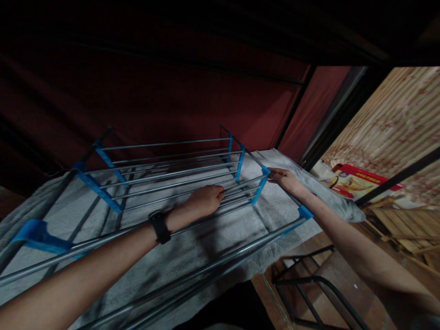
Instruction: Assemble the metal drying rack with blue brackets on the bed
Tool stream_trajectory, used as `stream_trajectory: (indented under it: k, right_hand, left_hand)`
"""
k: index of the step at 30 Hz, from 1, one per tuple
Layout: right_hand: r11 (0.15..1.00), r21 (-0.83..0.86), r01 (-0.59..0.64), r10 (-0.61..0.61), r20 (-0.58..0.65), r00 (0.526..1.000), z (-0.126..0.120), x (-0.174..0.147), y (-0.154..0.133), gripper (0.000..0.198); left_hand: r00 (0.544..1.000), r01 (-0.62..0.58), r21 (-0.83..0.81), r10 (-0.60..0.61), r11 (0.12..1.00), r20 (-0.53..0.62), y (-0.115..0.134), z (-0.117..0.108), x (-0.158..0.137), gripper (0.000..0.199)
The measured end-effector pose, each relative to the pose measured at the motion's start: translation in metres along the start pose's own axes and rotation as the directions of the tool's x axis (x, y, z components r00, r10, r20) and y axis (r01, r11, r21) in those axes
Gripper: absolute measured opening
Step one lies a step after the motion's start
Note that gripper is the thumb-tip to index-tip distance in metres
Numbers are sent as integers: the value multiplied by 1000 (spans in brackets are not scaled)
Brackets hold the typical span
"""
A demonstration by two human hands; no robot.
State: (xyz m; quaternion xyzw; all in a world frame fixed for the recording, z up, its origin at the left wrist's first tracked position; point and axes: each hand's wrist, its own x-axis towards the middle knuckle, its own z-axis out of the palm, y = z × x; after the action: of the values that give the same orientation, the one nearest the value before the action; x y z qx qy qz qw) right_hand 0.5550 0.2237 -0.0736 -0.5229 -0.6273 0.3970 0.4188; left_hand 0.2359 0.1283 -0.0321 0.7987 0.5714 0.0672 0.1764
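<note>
A rack of grey metal tubes (178,173) with blue plastic brackets (99,188) lies on its side over a grey cloth (220,247). My left hand (205,200), with a black watch on its wrist, has its fingers wrapped round one of the long tubes near the rack's middle. At the right end, my right hand (284,179) grips the side pole beside a blue bracket (265,172). Another blue bracket (305,212) sits nearer to me on that pole, below my right forearm. My left forearm covers part of the near tubes.
Behind the rack stands a dark red panel (192,105) in a black frame. To the right are a red and yellow box (360,181), wooden slats (405,224) and a corrugated wall (398,119). A black metal-framed stool (309,279) stands at lower right.
</note>
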Motion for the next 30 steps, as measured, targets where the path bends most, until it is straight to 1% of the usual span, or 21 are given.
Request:
stream_trajectory:
  k: [5,8,10,13,15,16,17,18,19,20,21,23,24,26,28,29,30]
  right_hand:
    - [999,36,-11,12,-28,1000,3,0,1,34]
    - [999,41,-36,37,-46,998,4,1,1,34]
    - [998,41,-41,42,-35,998,3,-2,0,33]
    - [999,23,-41,41,13,999,-2,-8,-3,37]
    - [995,-84,-54,57,30,998,-8,-10,-4,42]
    - [980,-192,-55,60,25,998,-12,-10,-5,44]
    - [944,-329,-33,43,21,999,-14,-9,-7,49]
    - [885,-465,10,5,32,999,-15,-8,-9,55]
    - [831,-550,89,-70,56,996,-15,-8,-11,57]
    - [771,-609,187,-161,98,982,-12,-8,-15,59]
    - [716,-633,294,-257,152,954,-7,-10,-19,58]
    - [627,-608,486,-411,272,870,9,-16,-29,53]
    - [592,-580,560,-458,330,826,21,-20,-34,51]
    - [531,-511,676,-507,448,737,47,-29,-42,50]
    - [466,-454,760,-521,553,650,76,-35,-47,50]
    - [432,-440,787,-521,591,616,90,-37,-48,51]
    - [401,-436,806,-516,620,591,103,-37,-49,52]
  left_hand:
    - [998,64,36,-64,997,-1,0,-2,1,35]
    - [998,56,32,-57,998,13,4,-5,-1,36]
    - [998,64,38,-65,997,25,8,-8,-4,36]
    - [995,76,61,-79,995,57,13,-12,-9,35]
    - [996,52,61,-56,997,70,14,-13,-12,33]
    - [998,33,55,-36,998,60,13,-13,-13,32]
    - [998,22,51,-25,998,49,12,-12,-14,32]
    - [999,7,50,-8,999,37,10,-11,-15,31]
    - [1000,-12,52,11,999,24,8,-10,-16,29]
    - [999,-29,57,28,998,15,6,-9,-16,28]
    - [999,-46,63,46,997,7,4,-7,-16,27]
    - [997,-77,70,79,995,-20,0,-3,-16,24]
    - [995,-91,70,94,993,-38,-2,-1,-15,24]
    - [992,-105,71,109,992,-66,-4,2,-13,24]
    - [990,-112,79,118,991,-80,-6,4,-12,25]
    - [990,-109,88,116,990,-78,-6,3,-13,26]
    - [992,-100,101,107,990,-68,-7,1,-15,28]
